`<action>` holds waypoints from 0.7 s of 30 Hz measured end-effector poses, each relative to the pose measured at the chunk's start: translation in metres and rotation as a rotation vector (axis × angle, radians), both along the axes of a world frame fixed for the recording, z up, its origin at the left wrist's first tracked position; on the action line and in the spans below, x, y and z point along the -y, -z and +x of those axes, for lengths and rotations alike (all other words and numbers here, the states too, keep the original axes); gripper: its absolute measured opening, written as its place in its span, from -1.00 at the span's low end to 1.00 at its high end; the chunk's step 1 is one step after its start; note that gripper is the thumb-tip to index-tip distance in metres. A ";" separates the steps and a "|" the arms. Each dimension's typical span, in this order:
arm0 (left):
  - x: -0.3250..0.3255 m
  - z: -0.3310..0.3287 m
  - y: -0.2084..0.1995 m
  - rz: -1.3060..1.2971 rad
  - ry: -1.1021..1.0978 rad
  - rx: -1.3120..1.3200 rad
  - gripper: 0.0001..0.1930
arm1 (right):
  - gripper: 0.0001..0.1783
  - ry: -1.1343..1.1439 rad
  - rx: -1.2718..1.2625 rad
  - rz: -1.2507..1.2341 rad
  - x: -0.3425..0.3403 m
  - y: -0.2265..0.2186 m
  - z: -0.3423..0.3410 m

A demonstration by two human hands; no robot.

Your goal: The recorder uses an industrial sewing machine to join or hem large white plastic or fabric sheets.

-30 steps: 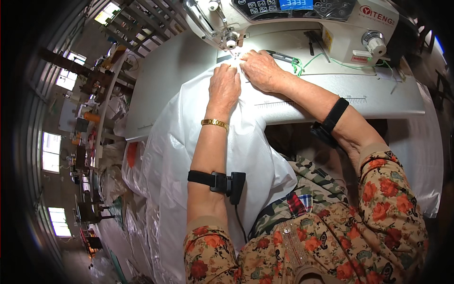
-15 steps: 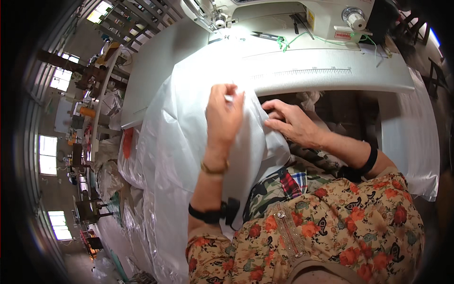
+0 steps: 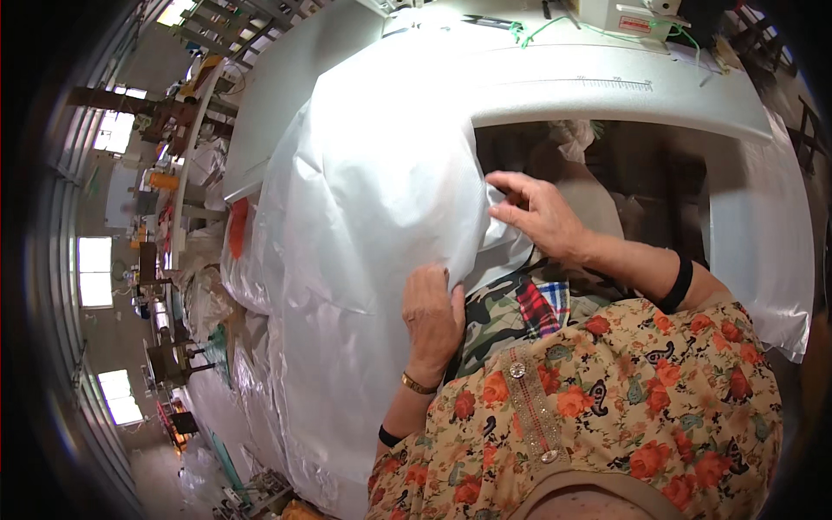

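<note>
Left hand [image 3: 433, 316] lower on white sheet [image 3: 373, 208], grip unclear; right hand [image 3: 548, 221] spread (red-white label [image 3: 635, 23] beyond)

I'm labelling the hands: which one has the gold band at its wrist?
The left hand, the lower one, against the white sheet: a gold band circles its wrist. The right hand, higher up, shows none at its wrist.

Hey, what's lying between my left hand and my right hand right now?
Part of the white sheet, including its right-hand edge, lies between your left hand and right hand, as the head view shows.
</note>
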State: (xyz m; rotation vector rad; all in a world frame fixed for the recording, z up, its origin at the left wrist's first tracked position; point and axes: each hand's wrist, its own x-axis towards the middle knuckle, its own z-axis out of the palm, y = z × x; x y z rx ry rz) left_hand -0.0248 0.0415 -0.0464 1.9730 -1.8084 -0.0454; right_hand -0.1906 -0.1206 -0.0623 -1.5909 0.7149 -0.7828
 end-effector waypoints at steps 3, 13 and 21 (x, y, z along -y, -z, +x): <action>-0.012 0.008 0.007 0.045 -0.044 -0.129 -0.81 | -0.53 -0.054 0.224 0.337 0.007 0.003 0.015; -0.050 0.026 -0.063 0.174 -0.061 -0.736 -0.60 | -0.64 -0.700 0.097 0.620 -0.011 -0.038 0.029; -0.005 0.015 -0.080 -0.095 0.026 -0.367 -0.70 | -0.68 -0.689 0.098 0.615 -0.040 0.004 0.039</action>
